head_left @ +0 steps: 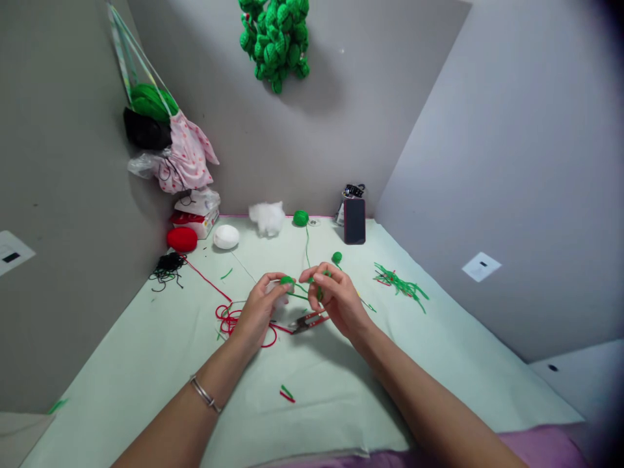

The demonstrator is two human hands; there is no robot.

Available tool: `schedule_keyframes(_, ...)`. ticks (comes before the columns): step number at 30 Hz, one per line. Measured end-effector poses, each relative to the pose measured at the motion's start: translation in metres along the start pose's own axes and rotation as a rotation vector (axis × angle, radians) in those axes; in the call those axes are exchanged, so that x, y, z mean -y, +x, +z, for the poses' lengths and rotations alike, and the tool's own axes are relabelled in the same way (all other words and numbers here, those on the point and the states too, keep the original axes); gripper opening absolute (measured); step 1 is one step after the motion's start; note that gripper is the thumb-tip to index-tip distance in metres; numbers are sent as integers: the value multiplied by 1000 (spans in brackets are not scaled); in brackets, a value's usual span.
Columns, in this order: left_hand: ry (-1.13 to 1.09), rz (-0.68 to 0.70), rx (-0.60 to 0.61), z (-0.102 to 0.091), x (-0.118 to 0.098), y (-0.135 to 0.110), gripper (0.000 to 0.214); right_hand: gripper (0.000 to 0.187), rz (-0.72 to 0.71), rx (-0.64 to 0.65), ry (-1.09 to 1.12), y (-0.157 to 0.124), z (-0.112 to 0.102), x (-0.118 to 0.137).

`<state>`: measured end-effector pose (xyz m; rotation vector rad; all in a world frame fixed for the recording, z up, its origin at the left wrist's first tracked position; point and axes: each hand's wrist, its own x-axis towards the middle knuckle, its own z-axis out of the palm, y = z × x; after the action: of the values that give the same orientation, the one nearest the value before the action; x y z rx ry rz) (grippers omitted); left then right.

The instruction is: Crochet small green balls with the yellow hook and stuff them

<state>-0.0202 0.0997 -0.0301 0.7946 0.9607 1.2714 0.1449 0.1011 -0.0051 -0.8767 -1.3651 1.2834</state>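
Observation:
My left hand (260, 302) pinches a small green crocheted piece (286, 281) between thumb and fingers. A whitish tuft (277, 296), which looks like stuffing, shows beneath it in the same hand. Green yarn (299, 298) runs from the piece across to my right hand (336, 299), whose curled fingers are closed on it. Part of the yarn is hidden behind those fingers. Below the hands, thread snips (307, 322) with red handles lie on the table. Loose loops of red yarn (227, 320) lie beside my left hand and pass under it.
At the back stand a green yarn ball (301, 218), white stuffing (267, 218), a white ball (226, 237), a red ball (182, 239) and a phone (355, 221). Cut green strands (400, 284) lie right. A slim hook-like tool (366, 303) is near my right hand. Green crocheted pieces (277, 42) hang above.

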Motion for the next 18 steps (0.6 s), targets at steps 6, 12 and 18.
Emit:
schedule_keyframes(6, -7, 44, -3, -1, 5, 0, 37, 35, 148, 20, -150, 3, 0, -12)
schedule_keyframes(12, -29, 16, 5, -5, 9, 6, 31, 34, 189, 40, -207, 7, -8, -24)
schedule_keyframes(18, -110, 66, -17, -7, 3, 10, 22, 26, 192, -38, -163, 15, -10, -39)
